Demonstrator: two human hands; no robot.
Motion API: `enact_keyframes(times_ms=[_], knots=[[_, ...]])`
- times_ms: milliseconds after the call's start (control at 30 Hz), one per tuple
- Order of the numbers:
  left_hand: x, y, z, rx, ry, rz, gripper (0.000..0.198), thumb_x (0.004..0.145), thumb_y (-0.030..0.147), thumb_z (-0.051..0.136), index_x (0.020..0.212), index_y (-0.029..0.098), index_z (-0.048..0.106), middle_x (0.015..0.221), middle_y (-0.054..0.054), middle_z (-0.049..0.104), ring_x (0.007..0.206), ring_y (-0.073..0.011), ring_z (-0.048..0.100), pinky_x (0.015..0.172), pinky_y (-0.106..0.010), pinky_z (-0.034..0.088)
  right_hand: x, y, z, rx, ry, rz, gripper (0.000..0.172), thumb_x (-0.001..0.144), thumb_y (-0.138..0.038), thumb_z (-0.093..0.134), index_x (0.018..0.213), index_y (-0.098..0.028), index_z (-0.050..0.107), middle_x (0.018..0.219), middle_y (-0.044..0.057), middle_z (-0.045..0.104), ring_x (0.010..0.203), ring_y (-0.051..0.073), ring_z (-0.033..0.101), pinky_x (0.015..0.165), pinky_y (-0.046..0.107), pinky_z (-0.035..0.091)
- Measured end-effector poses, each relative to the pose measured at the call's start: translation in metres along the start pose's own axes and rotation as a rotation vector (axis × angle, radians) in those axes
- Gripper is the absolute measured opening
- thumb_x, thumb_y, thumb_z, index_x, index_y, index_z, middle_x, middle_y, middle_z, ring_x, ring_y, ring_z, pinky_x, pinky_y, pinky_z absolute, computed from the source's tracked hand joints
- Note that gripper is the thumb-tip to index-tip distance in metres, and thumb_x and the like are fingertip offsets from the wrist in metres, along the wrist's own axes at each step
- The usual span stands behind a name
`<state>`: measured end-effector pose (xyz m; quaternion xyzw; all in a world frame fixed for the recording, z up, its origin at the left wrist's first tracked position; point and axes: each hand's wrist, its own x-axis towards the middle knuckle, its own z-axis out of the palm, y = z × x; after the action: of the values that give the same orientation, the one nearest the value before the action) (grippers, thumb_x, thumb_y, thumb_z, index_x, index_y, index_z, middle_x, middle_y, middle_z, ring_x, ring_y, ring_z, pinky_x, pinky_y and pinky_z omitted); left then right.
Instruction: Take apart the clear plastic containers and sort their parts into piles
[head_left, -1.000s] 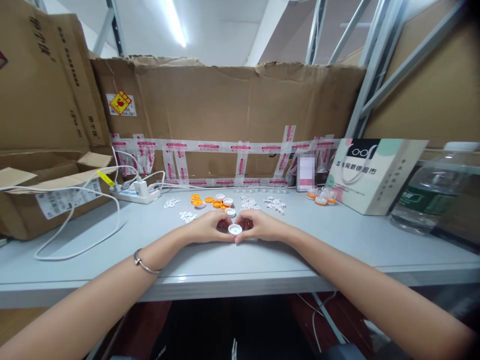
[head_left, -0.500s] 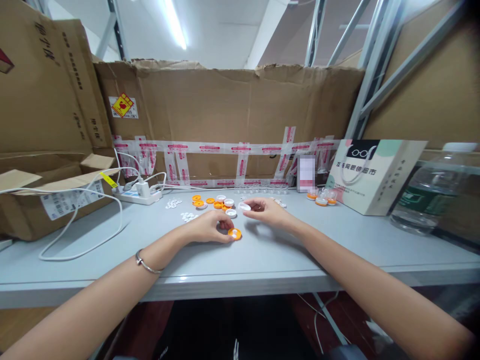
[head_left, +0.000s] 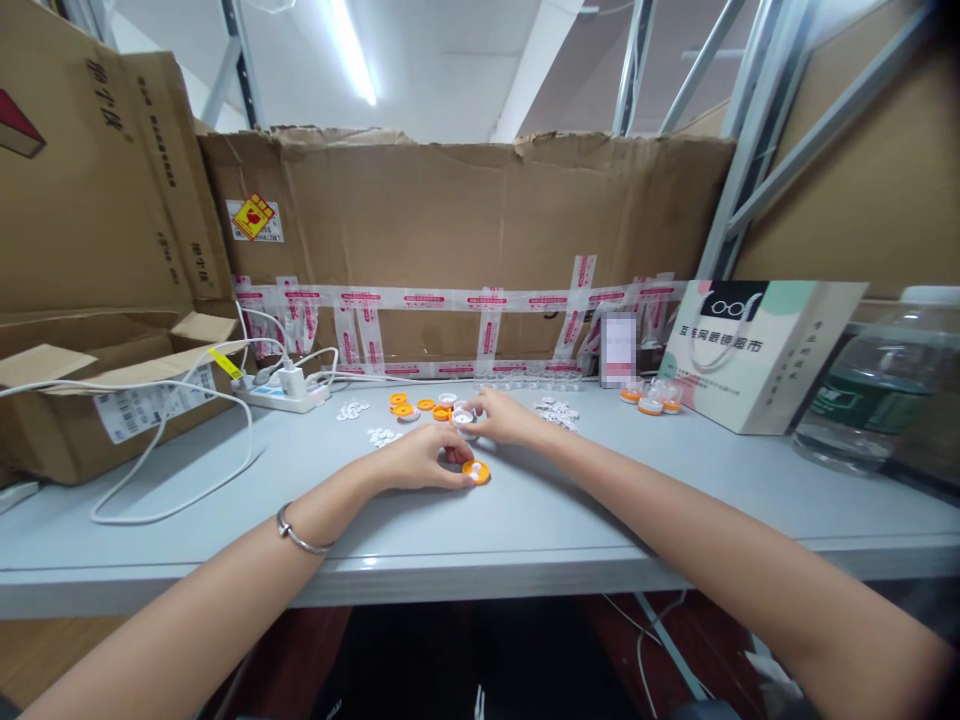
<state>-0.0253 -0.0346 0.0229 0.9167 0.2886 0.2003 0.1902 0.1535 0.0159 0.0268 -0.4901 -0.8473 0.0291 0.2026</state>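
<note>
The orange disc [head_left: 475,472] lies flat on the table [head_left: 375,530], a small white piece [head_left: 475,469] showing at its middle. The left hand [head_left: 427,460] pinches it at its near-left rim, thumb and finger drawn close together. It has stayed there over the last half second, while the right hand [head_left: 499,414], which had a white cup raised to the right of the cluster, has moved in among the white cups [head_left: 463,418]. So the disc is steadied by one hand alone, its face uncovered.

The right hand's fingers bend narrowly about a cup's edge (whether they grip it or merely touch it, one cannot tell).

Farther out, orange wheels [head_left: 398,400] sit left of the cups, with small white bits [head_left: 383,438] nearby. Toward the paper bag [head_left: 750,360] stand several orange-and-white pieces [head_left: 651,405].
</note>
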Motion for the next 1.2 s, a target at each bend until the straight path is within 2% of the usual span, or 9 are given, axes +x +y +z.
enact_keyframes(times_ms=[200,333,433,500,600,800,1033,1200], knots=[[0.001,-0.001,0.001,0.018,0.012,0.029,0.032,0.073,0.046,0.057,0.086,0.019,0.066,0.079,-0.002,0.06,0.072,-0.0135,0.052,0.063,-0.024,0.04,-0.004,0.002,-0.002,0.034,0.007,-0.012,0.033,0.07,-0.039,0.06,0.095,-0.018,0.067,0.077,0.005,0.059,0.072,0.017,0.049,0.061,0.024,0.035],[0.001,-0.002,-0.001,0.013,-0.005,0.035,0.031,0.073,0.044,0.058,0.088,0.019,0.066,0.081,-0.003,0.061,0.074,-0.0141,0.053,0.065,-0.024,0.041,-0.016,0.001,-0.014,0.153,0.0,-0.035,0.028,0.073,-0.035,0.057,0.093,-0.018,0.067,0.081,0.005,0.062,0.07,0.015,0.051,0.062,0.025,0.038],[0.001,-0.003,-0.005,0.018,0.001,0.023,0.034,0.07,0.044,0.062,0.093,0.02,0.063,0.088,-0.003,0.062,0.079,-0.0154,0.054,0.067,-0.025,0.041,-0.035,-0.001,-0.029,0.279,-0.162,-0.08,0.027,0.074,-0.029,0.055,0.098,-0.019,0.064,0.087,0.004,0.062,0.074,0.015,0.053,0.064,0.024,0.04],[0.001,-0.003,-0.008,0.014,0.004,0.016,0.035,0.069,0.045,0.063,0.093,0.02,0.062,0.091,-0.003,0.063,0.081,-0.0156,0.055,0.067,-0.025,0.041,-0.048,-0.002,-0.037,0.332,-0.286,-0.122,0.034,0.073,-0.026,0.056,0.106,-0.022,0.061,0.094,0.004,0.061,0.079,0.014,0.054,0.066,0.024,0.041],[0.001,-0.003,-0.012,-0.005,-0.019,0.028,0.027,0.073,0.04,0.06,0.088,0.018,0.061,0.089,-0.003,0.064,0.081,-0.0145,0.056,0.069,-0.024,0.041,-0.061,-0.006,-0.038,0.373,-0.35,-0.178,0.044,0.071,-0.032,0.061,0.114,-0.025,0.057,0.098,0.003,0.058,0.082,0.014,0.053,0.068,0.023,0.041],[0.003,-0.003,-0.01,-0.011,-0.06,0.049,0.014,0.078,0.029,0.056,0.081,0.017,0.062,0.083,-0.002,0.065,0.075,-0.0127,0.056,0.067,-0.023,0.042,-0.061,-0.013,-0.019,0.404,-0.332,-0.191,0.028,0.073,-0.04,0.059,0.094,-0.022,0.067,0.084,0.002,0.055,0.072,0.013,0.05,0.062,0.023,0.039],[0.009,-0.006,-0.007,0.017,-0.06,-0.024,0.024,0.074,0.038,0.06,0.076,0.014,0.064,0.076,-0.003,0.066,0.069,-0.0128,0.056,0.061,-0.021,0.04,-0.056,-0.012,0.001,0.465,-0.194,-0.006,0.035,0.061,-0.043,0.07,0.082,-0.015,0.064,0.065,-0.002,0.053,0.059,0.01,0.045,0.053,0.022,0.033],[0.018,0.001,-0.01,0.099,-0.124,-0.179,0.023,0.068,0.035,0.063,0.072,0.013,0.067,0.068,-0.003,0.065,0.06,-0.0119,0.054,0.053,-0.02,0.036,-0.054,-0.011,0.007,0.482,-0.136,0.031,0.039,0.055,-0.046,0.073,0.075,-0.014,0.063,0.062,-0.002,0.052,0.057,0.01,0.043,0.051,0.021,0.031]])
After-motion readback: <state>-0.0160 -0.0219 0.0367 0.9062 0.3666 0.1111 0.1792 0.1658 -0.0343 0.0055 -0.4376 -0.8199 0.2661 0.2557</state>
